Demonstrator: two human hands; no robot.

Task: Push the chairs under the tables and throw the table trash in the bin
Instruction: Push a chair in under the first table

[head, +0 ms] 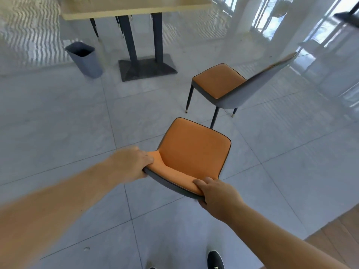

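Two hands grip the near chair (194, 152) by its backrest: left hand (132, 162) and right hand (217, 195), fingers closed over the top edge. A second chair (219, 82) stands beyond it to the right, clear of the worktop (136, 8) at far centre. The grey bin (84, 59) stands left of the worktop's base; its dark interior shows no discernible contents.
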